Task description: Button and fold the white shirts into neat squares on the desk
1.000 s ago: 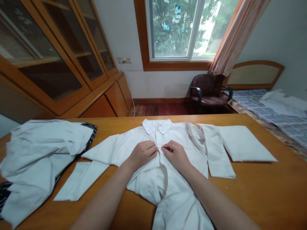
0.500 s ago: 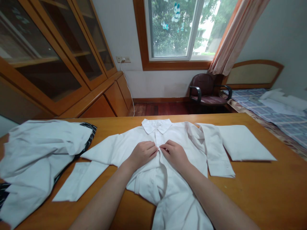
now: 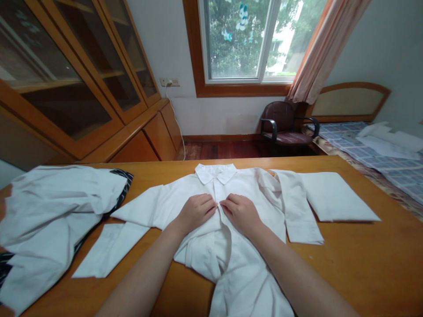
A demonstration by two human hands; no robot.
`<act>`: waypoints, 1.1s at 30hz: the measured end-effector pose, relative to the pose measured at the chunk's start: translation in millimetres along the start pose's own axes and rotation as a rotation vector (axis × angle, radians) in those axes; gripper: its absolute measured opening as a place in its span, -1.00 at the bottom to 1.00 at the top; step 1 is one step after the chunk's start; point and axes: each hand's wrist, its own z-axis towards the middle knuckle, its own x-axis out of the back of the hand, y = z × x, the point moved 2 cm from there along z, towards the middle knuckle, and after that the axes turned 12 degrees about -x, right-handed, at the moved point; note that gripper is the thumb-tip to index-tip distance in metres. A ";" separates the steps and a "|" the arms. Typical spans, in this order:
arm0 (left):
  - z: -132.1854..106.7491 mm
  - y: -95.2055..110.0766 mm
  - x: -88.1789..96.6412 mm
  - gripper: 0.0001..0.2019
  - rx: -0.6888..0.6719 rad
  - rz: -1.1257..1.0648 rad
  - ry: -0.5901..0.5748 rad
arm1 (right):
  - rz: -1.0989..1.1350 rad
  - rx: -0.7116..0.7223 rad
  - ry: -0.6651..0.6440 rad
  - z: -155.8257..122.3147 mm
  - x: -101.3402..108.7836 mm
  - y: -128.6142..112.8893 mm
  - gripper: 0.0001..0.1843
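A white collared shirt [image 3: 185,189] lies front up on the wooden table [image 3: 360,264], its collar toward the far edge and its sleeves spread to both sides. Below the chest its front edges part, and the lower half is rumpled. My left hand [image 3: 198,209] pinches the front placket from the left. From the right, my right hand [image 3: 239,211] pinches the same placket, fingertips almost touching the left ones. Any button between the fingers is too small to make out. One shirt button shows on the lower front.
At left lies a heap of white garments [image 3: 62,207] over a black patterned cloth [image 3: 124,185]. A folded white garment [image 3: 340,198] rests at right, partly behind the sleeve. Beyond the table stand a chair [image 3: 287,123], a bed [image 3: 393,163] and a glass-doored cabinet [image 3: 79,66].
Very little differs. Both hands keep their pinch on the placket, with only a slight shift of the fingers.
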 end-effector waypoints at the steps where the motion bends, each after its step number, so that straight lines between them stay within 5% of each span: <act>1: 0.1 0.1 0.3 -0.75 0.001 0.000 0.003 | -0.002 0.000 0.005 -0.2 -0.1 -0.1 -0.80; 33: -1.7 -1.2 1.1 -0.79 0.003 -0.031 -0.024 | -0.074 0.059 0.068 -0.4 -3.1 -2.3 -0.88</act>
